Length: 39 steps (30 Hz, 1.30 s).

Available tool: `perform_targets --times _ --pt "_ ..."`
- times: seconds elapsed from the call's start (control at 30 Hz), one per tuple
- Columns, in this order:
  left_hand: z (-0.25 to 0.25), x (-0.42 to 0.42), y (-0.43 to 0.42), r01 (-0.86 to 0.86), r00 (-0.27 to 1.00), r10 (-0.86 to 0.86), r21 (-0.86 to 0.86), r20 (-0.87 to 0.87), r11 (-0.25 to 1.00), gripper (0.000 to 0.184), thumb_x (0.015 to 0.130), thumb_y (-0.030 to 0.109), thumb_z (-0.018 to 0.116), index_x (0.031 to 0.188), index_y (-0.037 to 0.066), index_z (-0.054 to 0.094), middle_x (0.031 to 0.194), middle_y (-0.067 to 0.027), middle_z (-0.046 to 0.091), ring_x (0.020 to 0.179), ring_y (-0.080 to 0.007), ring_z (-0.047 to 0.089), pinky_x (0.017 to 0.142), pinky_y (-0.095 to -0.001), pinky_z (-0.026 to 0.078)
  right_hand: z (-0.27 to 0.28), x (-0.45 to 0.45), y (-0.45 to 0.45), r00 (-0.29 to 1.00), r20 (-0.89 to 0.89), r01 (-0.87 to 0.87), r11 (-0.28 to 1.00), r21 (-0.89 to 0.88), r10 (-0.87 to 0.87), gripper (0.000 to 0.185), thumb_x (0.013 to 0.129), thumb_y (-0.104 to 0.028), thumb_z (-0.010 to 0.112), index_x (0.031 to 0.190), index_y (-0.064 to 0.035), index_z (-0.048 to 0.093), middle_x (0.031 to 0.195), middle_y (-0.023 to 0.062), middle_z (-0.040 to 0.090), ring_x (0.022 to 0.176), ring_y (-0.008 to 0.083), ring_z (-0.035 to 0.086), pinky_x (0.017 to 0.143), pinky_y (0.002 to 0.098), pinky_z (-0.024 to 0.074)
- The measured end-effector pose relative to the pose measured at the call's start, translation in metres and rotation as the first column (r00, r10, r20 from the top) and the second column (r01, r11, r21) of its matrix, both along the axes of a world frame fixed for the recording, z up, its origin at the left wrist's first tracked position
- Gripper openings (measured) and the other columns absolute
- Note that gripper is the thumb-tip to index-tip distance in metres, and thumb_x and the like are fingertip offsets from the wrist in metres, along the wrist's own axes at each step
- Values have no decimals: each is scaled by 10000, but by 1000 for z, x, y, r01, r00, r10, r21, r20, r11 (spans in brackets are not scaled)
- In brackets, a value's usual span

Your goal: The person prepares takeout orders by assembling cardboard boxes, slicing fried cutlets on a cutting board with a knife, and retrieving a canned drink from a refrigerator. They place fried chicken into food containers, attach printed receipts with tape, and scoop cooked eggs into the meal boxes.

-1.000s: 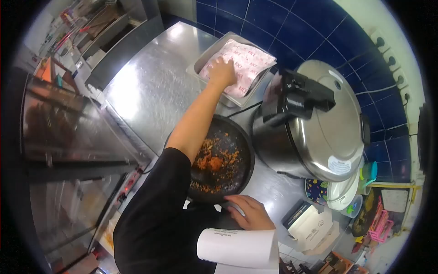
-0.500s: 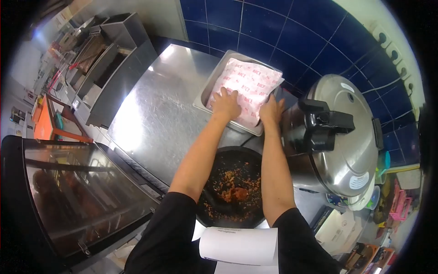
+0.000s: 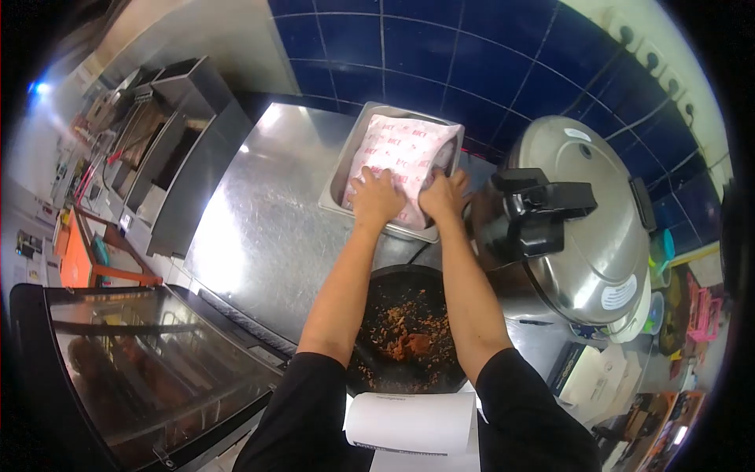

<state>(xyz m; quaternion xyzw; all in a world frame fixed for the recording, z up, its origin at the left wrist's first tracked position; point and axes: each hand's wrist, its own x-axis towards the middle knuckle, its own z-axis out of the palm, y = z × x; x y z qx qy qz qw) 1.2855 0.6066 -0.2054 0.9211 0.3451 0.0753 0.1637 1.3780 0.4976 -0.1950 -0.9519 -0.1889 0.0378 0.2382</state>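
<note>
Left hand (image 3: 377,197) rests, fingers spread, on printed paper (image 3: 403,143) in a metal tray (image 3: 336,189); right hand (image 3: 445,197) touches the paper's edge, its grip unclear

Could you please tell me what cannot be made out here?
Head view:
Under the printed paper in the metal tray: covered by that paper.
Near edge of the pan: partly behind the curled white sheet.
Inside of the cooker: hidden by its lid.
Print on the sheet: too small.
</note>
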Motion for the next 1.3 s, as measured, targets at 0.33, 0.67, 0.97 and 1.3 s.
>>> perform_targets --times 0.33,0.67,0.97,1.3 --pt "-5 1 5 -25 996 30 54 -80 998 735 870 538 610 1494 195 428 1525 -256 343 1312 -531 401 1031 -644 386 14 -96 -59 993 113 -109 677 728 38 692 740 -243 825 1268 -20 437 1008 226 685 878 359 697 791 434 547" --pt "-2 -24 12 -100 767 -181 393 615 914 563 915 324 681 1292 -78 567 1271 -278 596 1177 -420 579 1022 -458 452 11 -245 -426 897 -427 287 584 759 114 734 736 -291 876 1292 -3 493 1151 154 627 1081 224 621 876 385 532" --pt "82 -249 -372 78 318 361 -404 877 912 361 1013 136 575 1323 -32 500 1203 -156 620 1024 -217 641 935 -348 519 -42 -105 -688 469 -883 881 53 470 22 538 885 -345 720 1304 -70 526 1306 175 551 1141 317 610 881 448 530" --pt "41 -417 -596 -64 718 591 -810 368 583 348 1006 143 583 1326 22 520 935 -96 660 752 -136 636 649 -270 550 -97 -121 -681 471 -871 881 -21 473 138 459 914 -535 650 1274 -259 576 991 37 548 804 188 541 662 363 494"
